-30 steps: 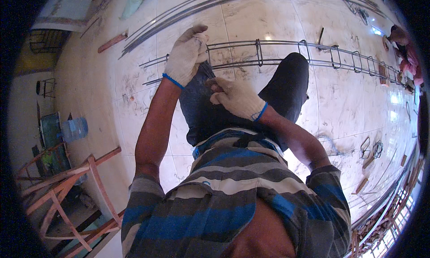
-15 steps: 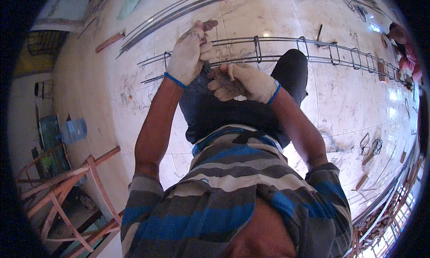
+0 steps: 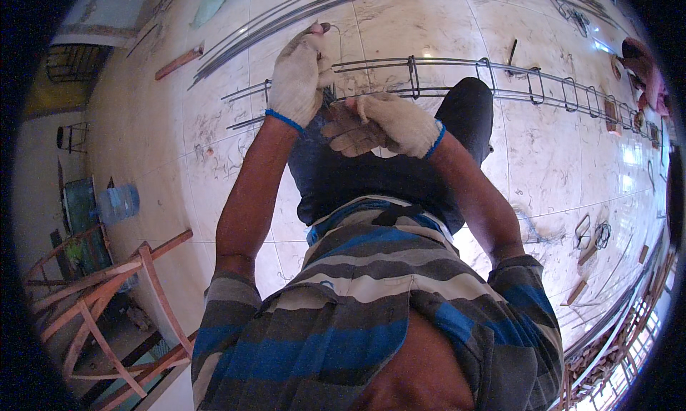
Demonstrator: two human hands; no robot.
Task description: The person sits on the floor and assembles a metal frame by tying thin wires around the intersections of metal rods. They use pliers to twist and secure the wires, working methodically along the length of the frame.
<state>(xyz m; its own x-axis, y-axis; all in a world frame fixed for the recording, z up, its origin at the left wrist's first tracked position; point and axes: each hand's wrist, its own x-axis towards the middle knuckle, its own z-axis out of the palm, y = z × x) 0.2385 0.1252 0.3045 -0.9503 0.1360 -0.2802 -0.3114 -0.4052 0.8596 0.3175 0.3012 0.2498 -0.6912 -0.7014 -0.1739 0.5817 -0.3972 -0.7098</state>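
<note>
Both my hands wear off-white knit gloves with blue cuffs. My left hand [image 3: 299,72] is closed above the near end of the long rebar cage [image 3: 436,66]. A thin tie wire [image 3: 339,41] curves out from its raised fingertips. Short dark wires [image 3: 329,95] show as a bundle beneath its palm, between the two hands. Lower and to the right, my right hand [image 3: 386,124] is closed beside that bundle, over my dark trousers. What its fingers grip is hidden. Square stirrups [image 3: 412,77] ring the cage's bars.
Loose steel bars [image 3: 236,50] lie beyond the cage on the stained tile floor. A wood strip [image 3: 179,62] rests at left, near a wooden frame [image 3: 153,282] and a blue water jug [image 3: 120,202]. Another person [image 3: 647,75] is at far right. Wire coils [image 3: 602,234] lie at right.
My left hand has shifted slightly up and left, its fingertips drawn in, and the curved wire shows more clearly. My right hand has moved slightly left and opened little, if at all.
</note>
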